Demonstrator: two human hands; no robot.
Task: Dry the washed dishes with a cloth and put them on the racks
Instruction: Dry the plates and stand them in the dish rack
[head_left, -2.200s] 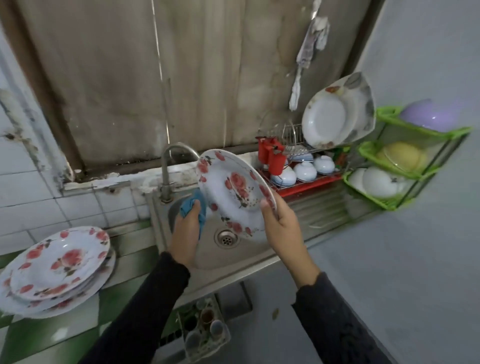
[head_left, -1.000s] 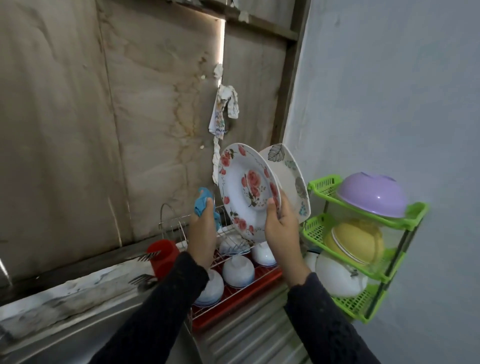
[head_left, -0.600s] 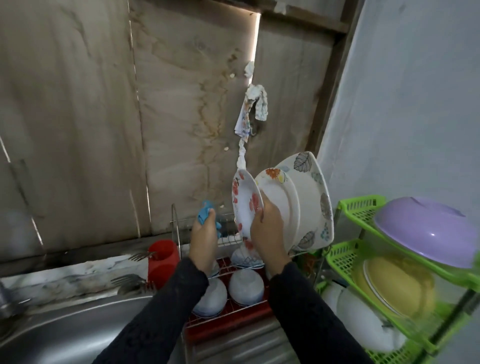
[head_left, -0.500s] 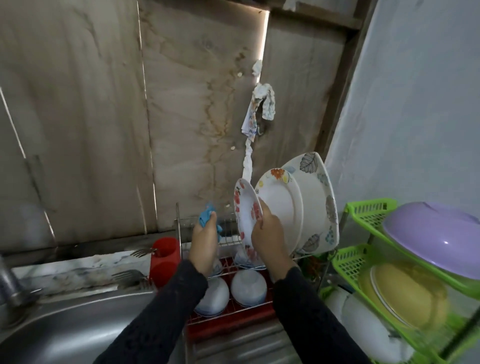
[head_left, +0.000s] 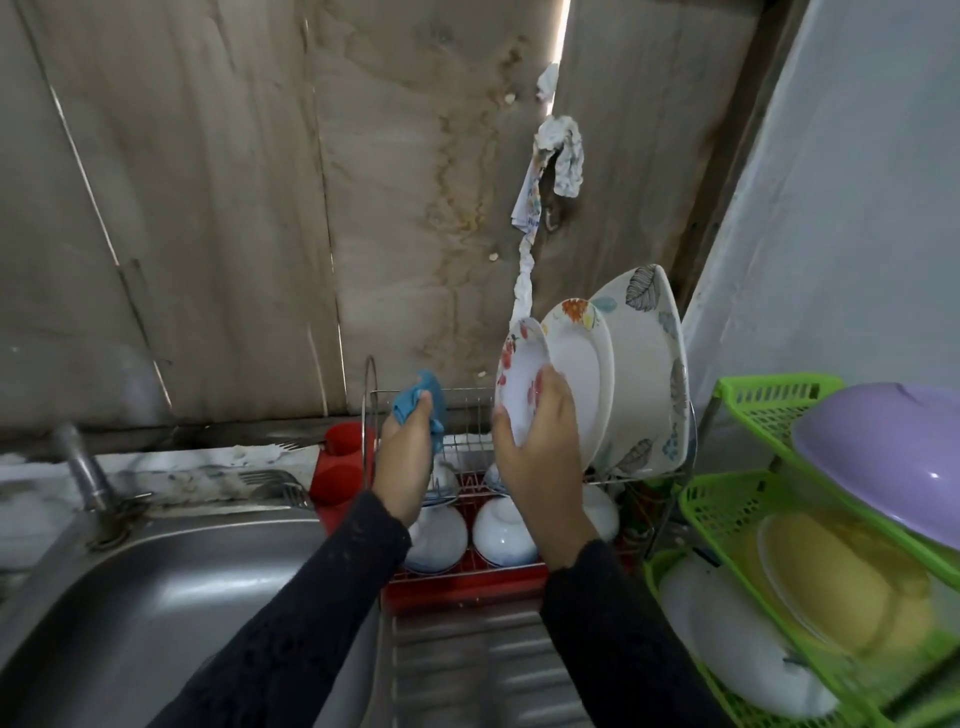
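**Two hands at the wire rack, one plate on edge**

My right hand (head_left: 540, 447) grips the rose-patterned plate (head_left: 517, 384) by its lower part, thumb on the near rim and fingers curled over the face. The plate stands upright on edge at the top tier of the wire dish rack (head_left: 470, 410), just beside the orange-flowered plate (head_left: 579, 374), which in turn stands against the large leaf-patterned plate (head_left: 649, 374). My hand hides the plate's lower edge, so I cannot tell whether it sits in the rack.

My left hand (head_left: 405, 457) is closed in a fist around the blue cloth (head_left: 422, 397), a fold of which sticks out above the knuckles. This hand is held over the left part of the rack, apart from the plate.

On the lower tier, over a red tray (head_left: 462, 584), white bowls (head_left: 501, 535) lie upside down. A red cutlery holder (head_left: 340, 467) hangs at the rack's left end, with forks (head_left: 270, 475) near it. The steel sink (head_left: 156, 597) and its tap (head_left: 83, 467) lie to the left. To the right, a green plastic rack (head_left: 727, 499) carries a purple bowl (head_left: 883, 457), a yellow dish (head_left: 831, 582) and a white dish (head_left: 737, 649) on separate shelves.
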